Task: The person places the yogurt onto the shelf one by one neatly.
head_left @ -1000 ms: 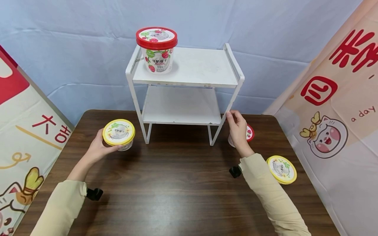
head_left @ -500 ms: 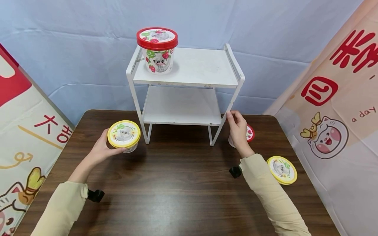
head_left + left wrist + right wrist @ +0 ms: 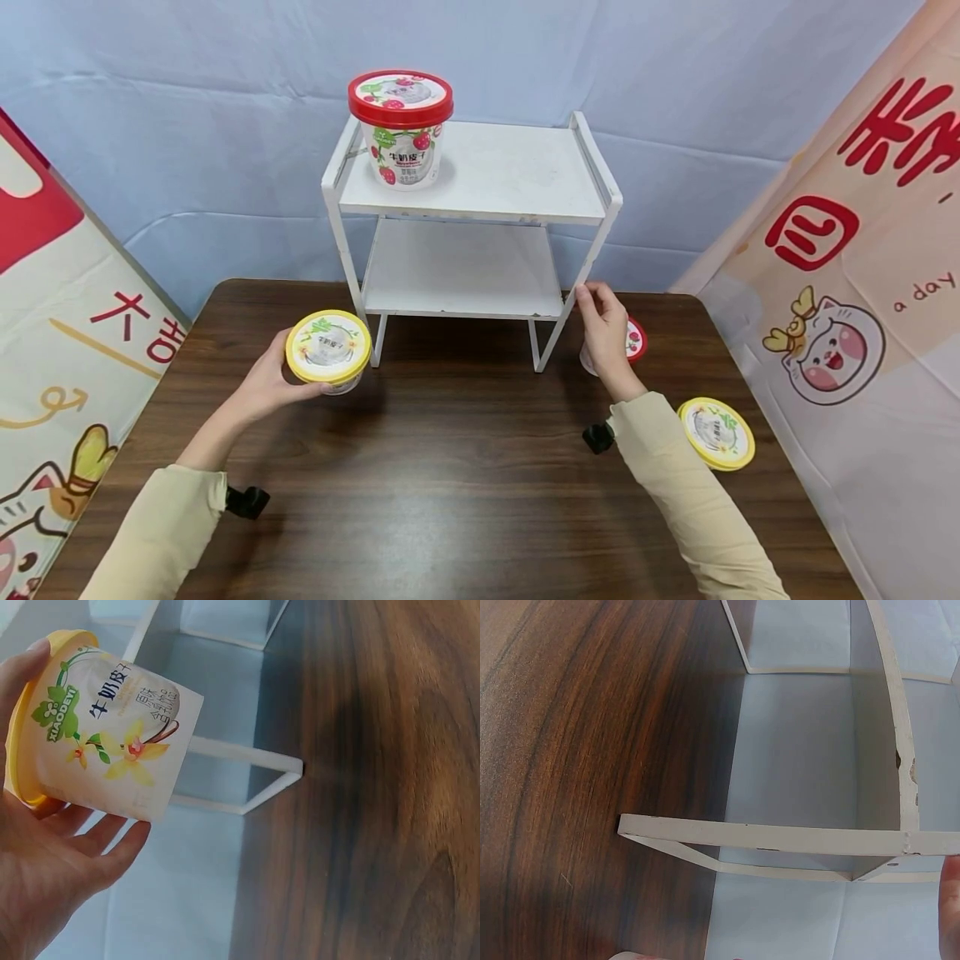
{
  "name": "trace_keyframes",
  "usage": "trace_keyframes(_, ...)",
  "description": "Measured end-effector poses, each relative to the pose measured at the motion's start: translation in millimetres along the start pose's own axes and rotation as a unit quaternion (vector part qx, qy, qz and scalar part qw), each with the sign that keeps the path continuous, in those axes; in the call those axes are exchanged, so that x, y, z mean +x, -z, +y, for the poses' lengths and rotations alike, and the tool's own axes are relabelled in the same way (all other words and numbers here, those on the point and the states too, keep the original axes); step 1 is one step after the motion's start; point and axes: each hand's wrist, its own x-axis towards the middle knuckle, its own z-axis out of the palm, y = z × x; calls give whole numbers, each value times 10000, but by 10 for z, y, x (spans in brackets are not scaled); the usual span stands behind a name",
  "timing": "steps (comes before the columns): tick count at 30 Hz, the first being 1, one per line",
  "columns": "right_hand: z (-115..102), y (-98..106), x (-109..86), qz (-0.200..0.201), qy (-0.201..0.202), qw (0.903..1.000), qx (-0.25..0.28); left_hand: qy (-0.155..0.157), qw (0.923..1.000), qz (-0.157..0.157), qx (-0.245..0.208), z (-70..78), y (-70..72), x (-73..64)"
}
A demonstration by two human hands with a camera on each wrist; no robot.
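At ten o'clock on the brown tabletop (image 3: 450, 467), with twelve pointing away from the person, the left hand (image 3: 266, 382) holds a yellow-lidded tub (image 3: 328, 346). Its thumb lies along the near side and its fingers curl round the other; the left wrist view shows the base clear of the wood. That tub is nearly upright and carries green leaves, yellow flowers and the word XIAODEYI on its wall.

At two o'clock the right hand (image 3: 606, 337) pinches the right front leg of a white rack (image 3: 517, 167) between thumb and fingers, level with the lower shelf (image 3: 461, 267). Only a sliver of this hand enters the right wrist view, against the same leg.

Just behind the right hand, also at two o'clock, a red-lidded tub (image 3: 636, 338) stands partly hidden. Round at three lies another yellow lid (image 3: 716, 433), beside the right sleeve (image 3: 675, 467); what is under it does not show. A small black device sits at each cuff, one by the left sleeve (image 3: 168, 517).

Farther out, the rack stands at twelve, its paint chipped along the front edge. On its top shelf, at the nine o'clock end, a strawberry tub (image 3: 405, 137) with a red lid stands upright. Beyond the rack, a pale blue cloth (image 3: 225, 150) hangs at twelve, and printed banners flank the table: the left banner (image 3: 97, 367) toward nine, the right banner (image 3: 817, 208) toward two.
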Motion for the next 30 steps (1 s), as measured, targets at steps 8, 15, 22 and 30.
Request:
trace_keyframes(8,1,-2,-1,-2,-18,10000,60,-54,9999,-161,-3,139,-56,7)
trace_keyframes(15,10,-6,8,27,-17,10000,91,-264,9995,-162,-72,213,-128,49)
trace_keyframes(22,22,-15,13,41,11,9999,164,-355,9991,-212,-113,301,-178,83)
trace_keyframes(30,27,-6,13,2,53,10000,34,-487,9982,-277,-213,396,-220,116)
